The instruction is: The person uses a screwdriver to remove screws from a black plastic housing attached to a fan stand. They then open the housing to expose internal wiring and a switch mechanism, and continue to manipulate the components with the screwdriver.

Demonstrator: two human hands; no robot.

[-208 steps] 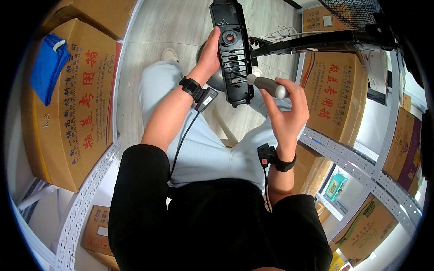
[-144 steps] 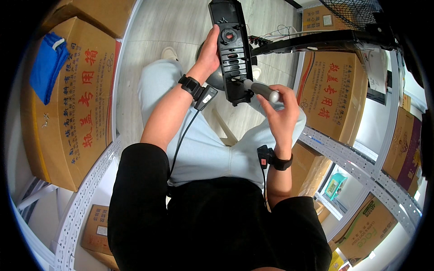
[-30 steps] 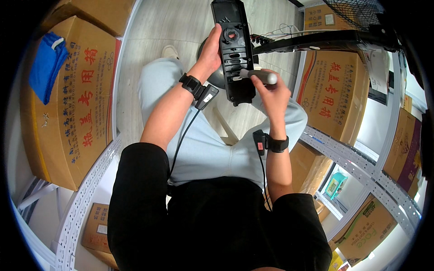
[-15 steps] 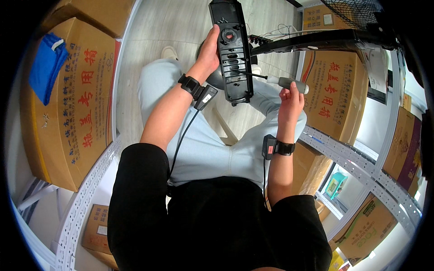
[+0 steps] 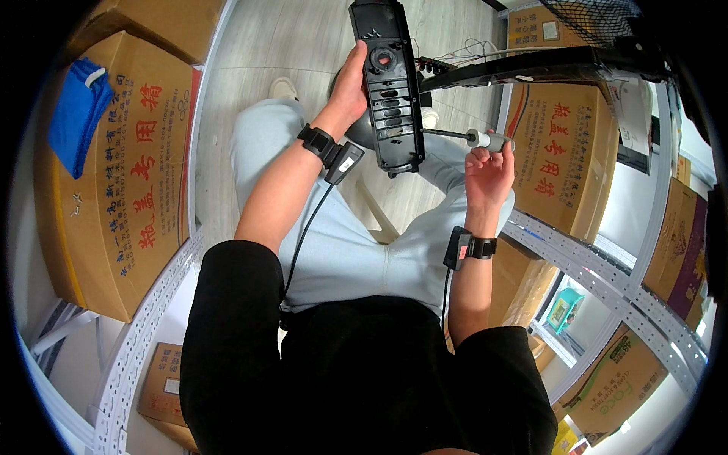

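Note:
My left hand is closed on the left edge of a long black plastic housing, its thumb resting on the face. The housing has a round hole, a row of slots and several small screws lying near its far end. Between the fingers and thumb of my right hand is a screwdriver with a grey handle. Its dark shaft points left toward the housing's right edge; whether the tip touches it I cannot tell.
A black arm-like bar with loose wires stretches to the right of the housing. Large cardboard boxes stand on white metal shelving at both sides. A blue cloth lies on the left box.
The screwdriver has shifted right, its shaft drawn back from over the housing's slots to the right edge. My right hand has turned palm-up more. The left hand and housing stay nearly still.

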